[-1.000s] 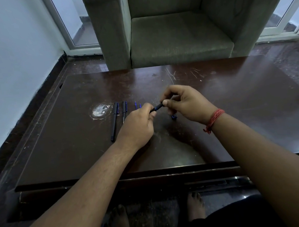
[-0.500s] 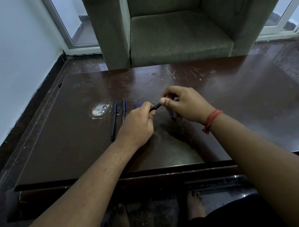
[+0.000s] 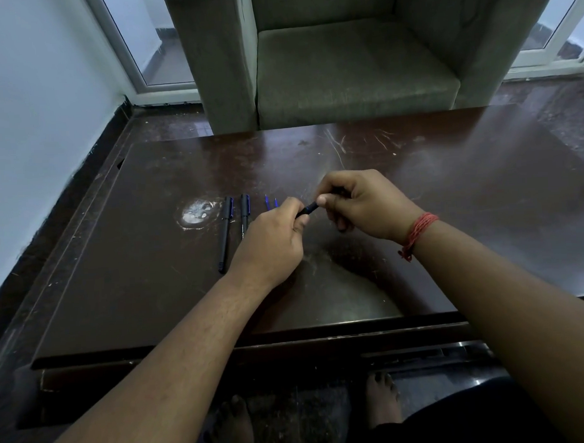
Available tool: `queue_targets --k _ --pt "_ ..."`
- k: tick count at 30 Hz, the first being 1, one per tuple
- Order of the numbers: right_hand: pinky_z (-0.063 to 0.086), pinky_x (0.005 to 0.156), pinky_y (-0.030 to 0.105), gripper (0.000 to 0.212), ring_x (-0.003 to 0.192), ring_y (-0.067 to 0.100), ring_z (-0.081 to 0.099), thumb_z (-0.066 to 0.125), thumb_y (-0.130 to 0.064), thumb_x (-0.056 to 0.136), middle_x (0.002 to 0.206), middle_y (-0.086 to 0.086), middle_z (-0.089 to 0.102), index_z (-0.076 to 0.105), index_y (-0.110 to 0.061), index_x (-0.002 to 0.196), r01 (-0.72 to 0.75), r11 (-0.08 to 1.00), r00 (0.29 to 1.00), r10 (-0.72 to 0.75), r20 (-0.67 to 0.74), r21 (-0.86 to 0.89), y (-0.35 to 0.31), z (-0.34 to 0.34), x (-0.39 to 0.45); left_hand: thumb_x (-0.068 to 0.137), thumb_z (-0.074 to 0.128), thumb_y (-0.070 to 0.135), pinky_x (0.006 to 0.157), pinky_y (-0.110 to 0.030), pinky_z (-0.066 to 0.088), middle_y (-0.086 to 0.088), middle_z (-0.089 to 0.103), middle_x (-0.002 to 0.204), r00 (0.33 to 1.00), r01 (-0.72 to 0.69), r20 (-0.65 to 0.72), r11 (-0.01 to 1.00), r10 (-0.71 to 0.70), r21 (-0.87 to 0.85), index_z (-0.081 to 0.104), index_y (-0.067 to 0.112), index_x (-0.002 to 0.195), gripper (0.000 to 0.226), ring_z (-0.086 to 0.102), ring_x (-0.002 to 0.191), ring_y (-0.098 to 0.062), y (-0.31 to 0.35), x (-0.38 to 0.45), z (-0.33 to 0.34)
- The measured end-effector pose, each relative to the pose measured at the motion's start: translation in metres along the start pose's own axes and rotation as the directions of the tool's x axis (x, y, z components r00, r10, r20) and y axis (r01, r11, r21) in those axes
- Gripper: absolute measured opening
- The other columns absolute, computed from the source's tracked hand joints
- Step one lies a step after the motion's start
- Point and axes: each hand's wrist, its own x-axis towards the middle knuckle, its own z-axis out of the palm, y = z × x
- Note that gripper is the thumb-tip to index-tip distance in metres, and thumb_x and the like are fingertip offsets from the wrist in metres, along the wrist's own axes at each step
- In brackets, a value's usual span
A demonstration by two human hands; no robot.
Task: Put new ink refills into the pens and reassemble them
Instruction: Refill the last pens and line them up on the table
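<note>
Both hands hold one black pen above the middle of the dark brown table. My left hand is closed around its lower part, and my right hand pinches its upper end; only a short black stretch shows between them. Two capped black pens lie side by side left of my hands, one longer in view, the other partly behind my left hand. Tips of two blue refills poke out beyond my left knuckles.
A whitish round stain marks the table left of the pens. A grey-green armchair stands right behind the table's far edge. A white wall runs along the left. My bare feet show under the near edge.
My right hand has shifted slightly along the pen's end, and the small blue piece seen under it a second ago is now hidden. The left hand has stayed put.
</note>
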Motion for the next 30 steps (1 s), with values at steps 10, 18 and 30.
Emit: queue_targets --k 10,18,30 --pt "0.059 0.059 0.039 0.007 0.059 0.017 0.066 0.063 -0.007 0.094 0.076 0.005 0.067 0.066 -0.01 0.099 0.039 0.999 0.999 -0.039 -0.009 0.034 0.0 -0.003 -0.001 0.101 0.049 0.019 0.052 -0.039 0.043 -0.002 0.059 0.068 1.0 -0.004 -0.006 1.0 0.004 -0.006 0.05 0.018 0.09 0.011 0.055 0.059 -0.018 -0.002 0.002 -0.001" --pt "0.056 0.052 0.037 0.011 0.053 0.016 0.06 0.059 -0.008 0.096 0.068 0.003 0.065 0.061 -0.011 0.085 -0.062 0.998 0.996 0.06 -0.07 -0.015 -0.008 0.009 0.008 0.099 0.054 0.014 0.046 -0.029 0.029 0.001 0.05 0.059 0.998 0.019 -0.059 0.999 -0.017 0.027 0.049 0.015 0.084 0.015 0.048 0.052 -0.018 -0.004 0.001 -0.002" --pt "0.043 0.073 0.03 0.033 0.085 0.018 0.051 0.061 -0.046 0.092 0.097 -0.002 0.05 0.049 -0.017 0.102 -0.274 0.856 0.96 0.274 -0.064 -0.438 0.016 0.008 0.011 0.101 0.049 0.017 0.051 -0.035 0.04 0.0 0.055 0.065 0.987 0.118 -0.113 0.993 -0.116 0.009 0.051 0.013 0.09 0.012 0.051 0.056 -0.016 -0.013 0.005 -0.009"
